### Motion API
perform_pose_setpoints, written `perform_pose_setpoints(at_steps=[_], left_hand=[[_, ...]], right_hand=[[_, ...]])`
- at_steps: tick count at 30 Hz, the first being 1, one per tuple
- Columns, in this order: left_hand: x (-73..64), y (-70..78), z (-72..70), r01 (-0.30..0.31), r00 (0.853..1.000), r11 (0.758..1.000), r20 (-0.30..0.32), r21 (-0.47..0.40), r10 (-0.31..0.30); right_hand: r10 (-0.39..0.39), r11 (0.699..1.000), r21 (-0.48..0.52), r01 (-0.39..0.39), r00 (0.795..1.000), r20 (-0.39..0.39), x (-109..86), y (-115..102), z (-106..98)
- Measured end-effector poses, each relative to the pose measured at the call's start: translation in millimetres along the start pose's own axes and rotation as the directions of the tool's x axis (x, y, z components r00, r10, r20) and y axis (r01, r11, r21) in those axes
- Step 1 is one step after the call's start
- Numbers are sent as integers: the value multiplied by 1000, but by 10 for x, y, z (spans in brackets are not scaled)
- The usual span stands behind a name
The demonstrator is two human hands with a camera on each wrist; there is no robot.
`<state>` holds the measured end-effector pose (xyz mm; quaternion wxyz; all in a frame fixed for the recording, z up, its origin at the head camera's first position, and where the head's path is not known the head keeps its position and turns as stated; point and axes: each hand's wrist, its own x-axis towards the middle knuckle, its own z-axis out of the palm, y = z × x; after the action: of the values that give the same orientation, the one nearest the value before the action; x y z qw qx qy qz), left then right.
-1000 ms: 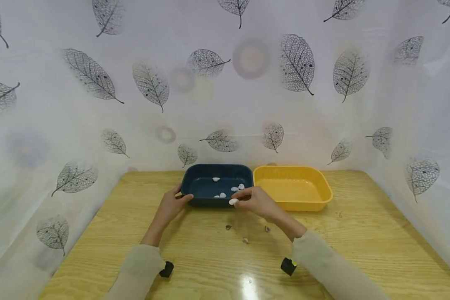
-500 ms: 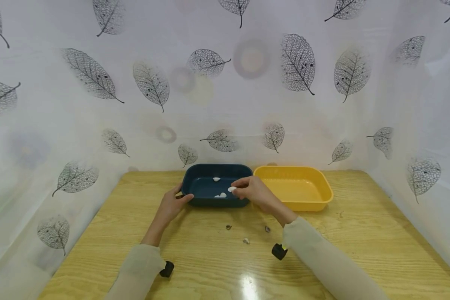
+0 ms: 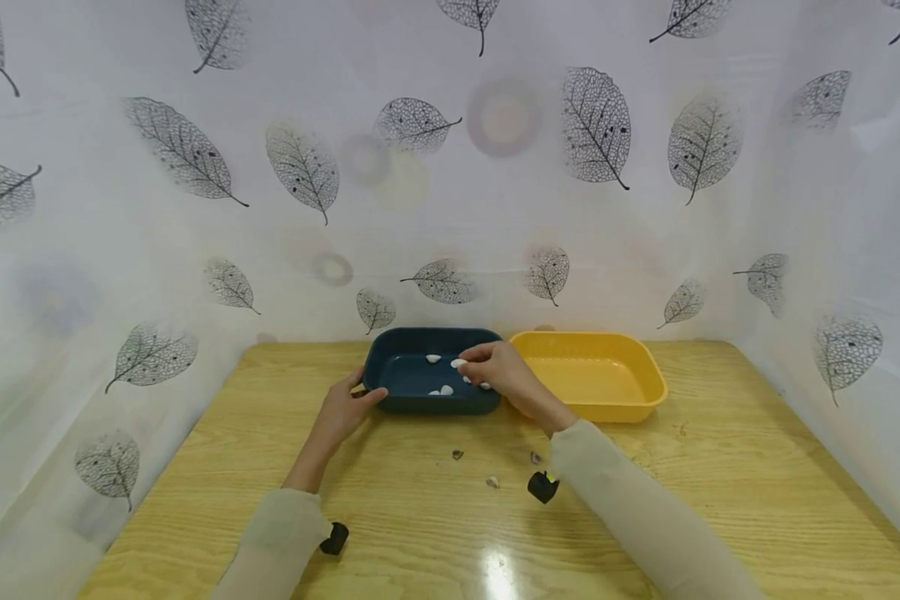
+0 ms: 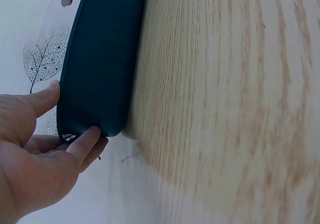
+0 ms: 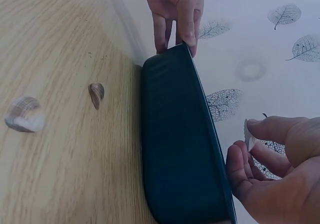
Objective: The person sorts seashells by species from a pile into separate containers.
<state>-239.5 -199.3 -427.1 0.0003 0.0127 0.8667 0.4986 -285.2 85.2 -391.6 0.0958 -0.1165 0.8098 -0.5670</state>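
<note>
A dark blue tray (image 3: 435,406) stands at the back of the table, with several white shells (image 3: 446,390) lying in it. My left hand (image 3: 341,412) grips its left end, thumb at the rim and fingers against the outer wall in the left wrist view. Over the right part of this tray, my right hand (image 3: 504,372) pinches a white shell (image 5: 249,135) between thumb and fingers. That shell shows a ridged edge in the right wrist view. Part of the tray's right side is hidden behind the right hand.
A yellow tray (image 3: 592,412) stands directly right of the blue one. In front of them lie a small dark shell (image 3: 457,454), a pale shell (image 3: 492,482) and another shell (image 3: 536,457). A leaf-patterned white curtain (image 3: 450,208) surrounds the table's back and sides.
My right hand has moved from the blue tray's front rim farther back over its inside, carrying the pinched shell. My left hand has stayed on the tray's left end.
</note>
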Motion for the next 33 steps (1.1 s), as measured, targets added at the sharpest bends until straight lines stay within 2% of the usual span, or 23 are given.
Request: perform_pose_setpoints(at_steps=[19,33], left_hand=[[-2,-9,-15,-2,1000,1000,-1,-7,2],[-9,-1,-9,9,1000,1000,3,-10,-9]], right_hand=[[46,999,23,-44,994,-99,241,1,151],[61,997,54,-52,984,-169,314,27,149]])
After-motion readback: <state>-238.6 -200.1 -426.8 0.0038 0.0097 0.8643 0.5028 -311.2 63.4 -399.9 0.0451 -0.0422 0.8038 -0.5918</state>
